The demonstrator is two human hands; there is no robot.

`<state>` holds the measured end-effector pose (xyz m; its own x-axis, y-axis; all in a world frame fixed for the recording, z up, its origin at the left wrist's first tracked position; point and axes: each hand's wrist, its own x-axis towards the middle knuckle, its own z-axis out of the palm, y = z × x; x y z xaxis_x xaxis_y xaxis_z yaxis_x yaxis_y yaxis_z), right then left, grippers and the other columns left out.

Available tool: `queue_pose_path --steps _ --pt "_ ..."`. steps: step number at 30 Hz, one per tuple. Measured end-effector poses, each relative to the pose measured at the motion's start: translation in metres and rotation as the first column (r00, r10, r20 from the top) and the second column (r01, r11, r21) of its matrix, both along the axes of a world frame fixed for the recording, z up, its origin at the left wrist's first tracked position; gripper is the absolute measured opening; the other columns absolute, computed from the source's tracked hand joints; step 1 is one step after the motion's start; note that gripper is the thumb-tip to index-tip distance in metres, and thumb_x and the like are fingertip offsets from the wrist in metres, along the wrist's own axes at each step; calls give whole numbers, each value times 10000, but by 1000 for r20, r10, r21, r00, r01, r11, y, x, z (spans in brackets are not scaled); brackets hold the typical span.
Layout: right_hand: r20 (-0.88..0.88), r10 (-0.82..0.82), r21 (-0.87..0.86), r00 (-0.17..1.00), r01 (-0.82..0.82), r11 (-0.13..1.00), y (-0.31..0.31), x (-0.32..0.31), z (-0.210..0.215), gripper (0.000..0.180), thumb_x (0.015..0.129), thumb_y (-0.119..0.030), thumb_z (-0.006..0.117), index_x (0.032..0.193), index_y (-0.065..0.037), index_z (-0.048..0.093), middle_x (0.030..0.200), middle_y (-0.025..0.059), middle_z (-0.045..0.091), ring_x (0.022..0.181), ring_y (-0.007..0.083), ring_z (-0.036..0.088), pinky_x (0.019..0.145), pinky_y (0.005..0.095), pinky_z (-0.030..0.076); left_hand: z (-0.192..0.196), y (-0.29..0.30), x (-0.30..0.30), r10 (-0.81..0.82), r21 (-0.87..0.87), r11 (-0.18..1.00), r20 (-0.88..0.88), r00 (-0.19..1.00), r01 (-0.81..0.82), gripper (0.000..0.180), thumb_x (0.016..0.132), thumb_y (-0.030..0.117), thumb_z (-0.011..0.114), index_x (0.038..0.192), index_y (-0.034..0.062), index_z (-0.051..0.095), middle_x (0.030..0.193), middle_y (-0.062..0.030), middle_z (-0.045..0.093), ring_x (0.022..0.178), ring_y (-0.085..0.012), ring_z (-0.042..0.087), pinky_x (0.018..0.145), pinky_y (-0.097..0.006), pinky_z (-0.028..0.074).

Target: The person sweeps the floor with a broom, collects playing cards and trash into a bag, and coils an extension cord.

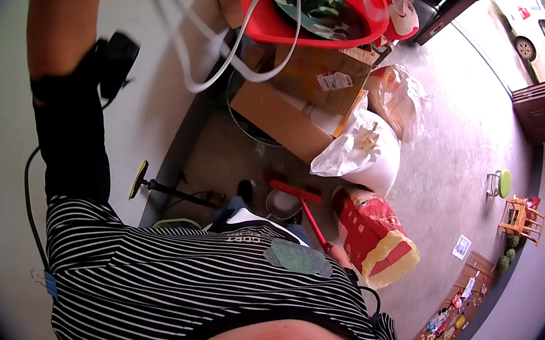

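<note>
My left arm reaches up along the pale wall, and its hand is beyond the upper edge, out of sight. Loops of white cable (194, 84) hang blurred near the top, to the right of that arm. Low in front of my body, my right hand (338, 253) is closed round the red handle of a long tool (307, 217). This tool ends in a crosswise red head, close to a grey round basin (283, 206). Just right of the hand stands a torn red and yellow sack (374, 235).
A red chair (270, 29) holding a camouflage hat (318, 7) stands above cardboard boxes (286, 120). White bags (367, 155) lie beside them. A black pole with a yellow-edged head (139, 180) leans by the wall. Stools and a littered mat (462, 298) are far right.
</note>
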<state>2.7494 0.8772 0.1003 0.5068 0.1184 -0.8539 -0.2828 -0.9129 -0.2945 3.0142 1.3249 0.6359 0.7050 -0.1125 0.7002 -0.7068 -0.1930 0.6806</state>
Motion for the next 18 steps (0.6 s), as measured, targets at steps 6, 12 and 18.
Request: queue_pose_path --steps 6,12,18 --pt "42 21 -22 999 -20 1000 -8 10 -13 370 744 -76 440 1099 -81 542 1029 211 576 994 357 538 843 404 439 -76 34 -55 30 -11 999 -291 956 -34 227 869 153 491 992 -24 561 570 23 399 458 -55 332 457 -189 296" --pt "93 50 117 994 -61 991 -50 17 -46 314 729 -57 457 1025 -63 564 870 234 598 830 380 586 664 443 476 -209 -16 -134 221 129 975 -573 789 -180 176 786 94 605 948 26 608 725 -50 607 694 -134 590 595 -258 469" --pt "30 303 -11 953 -302 953 -89 63 -13 298 729 -61 479 1012 -49 571 833 244 599 819 387 586 662 440 474 -287 -158 -202 438 207 893 -607 663 -400 200 739 159 609 901 49 567 695 -138 593 621 -322 583 572 -412 451"
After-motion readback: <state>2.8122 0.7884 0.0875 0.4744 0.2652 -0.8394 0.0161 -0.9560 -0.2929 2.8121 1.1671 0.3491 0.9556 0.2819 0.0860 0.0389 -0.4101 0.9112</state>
